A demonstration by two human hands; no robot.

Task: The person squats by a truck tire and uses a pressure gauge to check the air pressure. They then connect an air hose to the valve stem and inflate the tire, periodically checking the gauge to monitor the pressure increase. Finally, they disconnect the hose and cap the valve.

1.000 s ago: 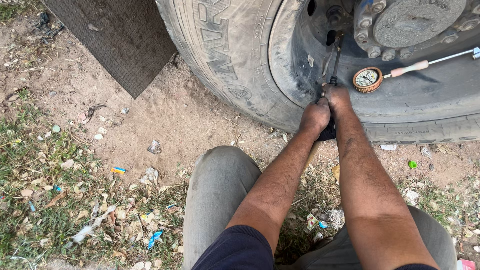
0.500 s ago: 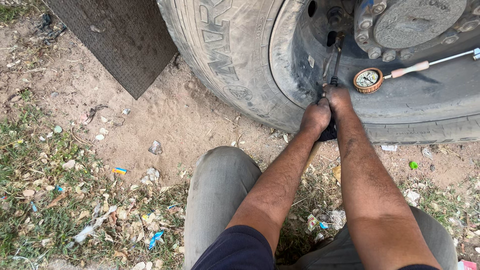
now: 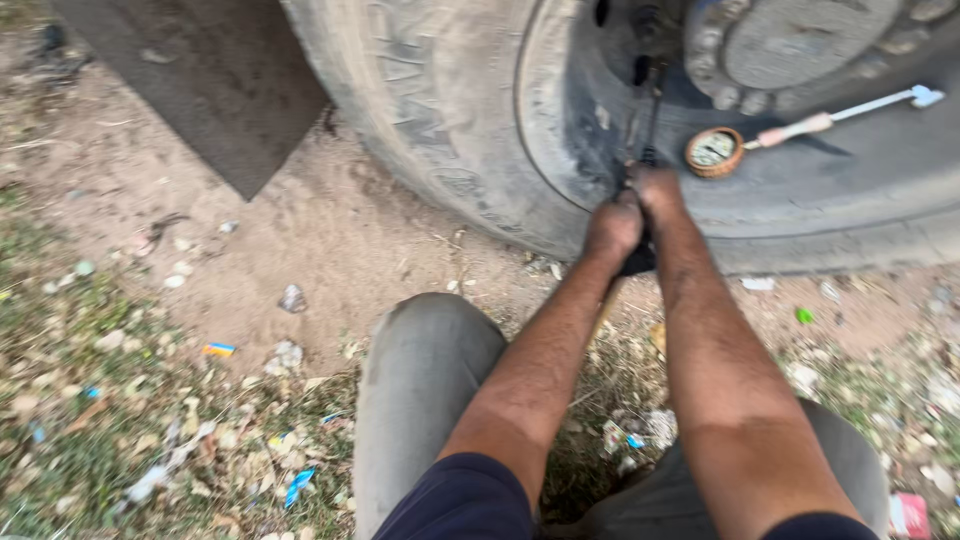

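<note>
both hands, left hand (image 3: 612, 225) and right hand (image 3: 658, 192), are clamped tight on a thin dark metal tool (image 3: 650, 110) at the big dusty truck tyre (image 3: 450, 110), looks like mid-pull, next bit probably needs steady force.

Soft, even daylight with no glare. Deep shade fills the wheel (image 3: 640, 60) hollow above the left hand (image 3: 612, 228). The whole frame is motion-blurred, most at the edges; ground litter smears.

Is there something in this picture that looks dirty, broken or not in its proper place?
Nothing looks broken. The tyre is dusty, and small scraps of litter lie scattered over the grass and dirt. Both hands grip a dark tool at the wheel rim. A round gauge rests loose against the wheel.
</note>
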